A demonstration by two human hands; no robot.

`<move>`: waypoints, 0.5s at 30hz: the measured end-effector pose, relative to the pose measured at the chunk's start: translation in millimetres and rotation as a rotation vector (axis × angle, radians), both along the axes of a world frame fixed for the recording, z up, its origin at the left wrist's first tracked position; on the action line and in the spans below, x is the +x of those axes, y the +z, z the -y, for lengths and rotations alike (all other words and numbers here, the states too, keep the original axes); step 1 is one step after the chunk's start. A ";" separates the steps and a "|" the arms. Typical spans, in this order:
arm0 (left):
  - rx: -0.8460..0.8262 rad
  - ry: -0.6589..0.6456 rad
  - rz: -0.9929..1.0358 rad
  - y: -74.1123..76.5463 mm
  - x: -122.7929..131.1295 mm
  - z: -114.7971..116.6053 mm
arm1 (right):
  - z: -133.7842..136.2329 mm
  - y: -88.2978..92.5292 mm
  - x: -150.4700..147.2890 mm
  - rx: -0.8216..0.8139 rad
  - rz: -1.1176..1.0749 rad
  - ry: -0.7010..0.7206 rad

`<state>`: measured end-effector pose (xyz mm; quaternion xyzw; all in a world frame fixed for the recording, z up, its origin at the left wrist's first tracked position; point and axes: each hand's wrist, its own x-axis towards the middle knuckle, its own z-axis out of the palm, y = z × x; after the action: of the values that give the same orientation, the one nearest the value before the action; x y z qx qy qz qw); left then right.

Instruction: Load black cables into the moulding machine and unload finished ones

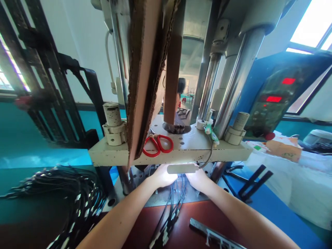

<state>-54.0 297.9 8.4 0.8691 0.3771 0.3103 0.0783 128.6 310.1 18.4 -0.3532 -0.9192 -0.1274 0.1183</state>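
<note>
My left hand (164, 176) reaches under the pale upper plate (171, 155) of a press, on the left side of a bunch of thin black cables (173, 199). On the other side of the cables is my right hand (196, 179). A small bar lamp (181, 168) and the plate hide the fingers of both hands, so I cannot see what they touch. The cables run from between the hands toward me, and their pale ends lie on the reddish-brown table (145, 218).
Red-handled scissors (158, 146) rest on the plate beside hanging cardboard (145, 69). At left lies a large heap of black cables (80, 193). A metal strip (212, 235) is near my right forearm. A control panel (272, 100) with red displays stands right. Someone is visible beyond the press.
</note>
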 end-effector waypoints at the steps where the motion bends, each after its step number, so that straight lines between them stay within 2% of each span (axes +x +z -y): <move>1: -0.005 0.008 0.003 -1.0 0.5 1.1 | -0.3 -0.2 -0.3 -0.008 -0.001 -0.002; 8: -0.010 0.063 0.055 -3.2 3.4 5.4 | -2.2 1.8 2.0 -0.081 0.009 0.007; 15: 0.070 0.126 -0.039 -5.0 10.5 3.7 | -1.4 5.4 3.3 -0.131 0.019 0.002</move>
<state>-43.5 294.2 3.4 0.8518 0.4214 0.3106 0.0209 131.9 311.5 23.9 -0.3583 -0.9270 -0.0703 0.0864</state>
